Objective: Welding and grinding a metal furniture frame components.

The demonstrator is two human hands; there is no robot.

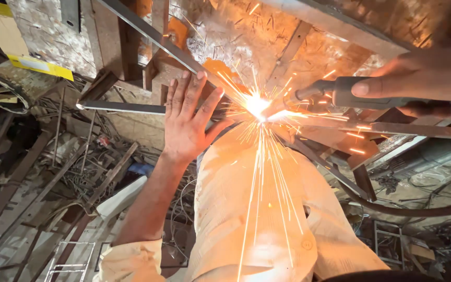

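Note:
My left hand (pixel 188 116) lies flat with fingers spread on a long metal bar (pixel 126 108), pressing it where it meets a slanted bar (pixel 152 35). My right hand (pixel 426 75) grips a grey welding electrode holder (pixel 348 93) whose rod tip touches the joint. A bright white arc (pixel 257 106) glows there, and orange sparks shower down over my cream shirt (pixel 257 209). Another flat metal strip (pixel 403 128) runs to the right from the joint.
A dark welding cable (pixel 408 210) curves away at lower right. Scrap bars, wire and metal frames (pixel 69 172) litter the floor at left. A worn work surface (pixel 246 36) lies behind the bars, with a yellow-edged board (pixel 37 65) at upper left.

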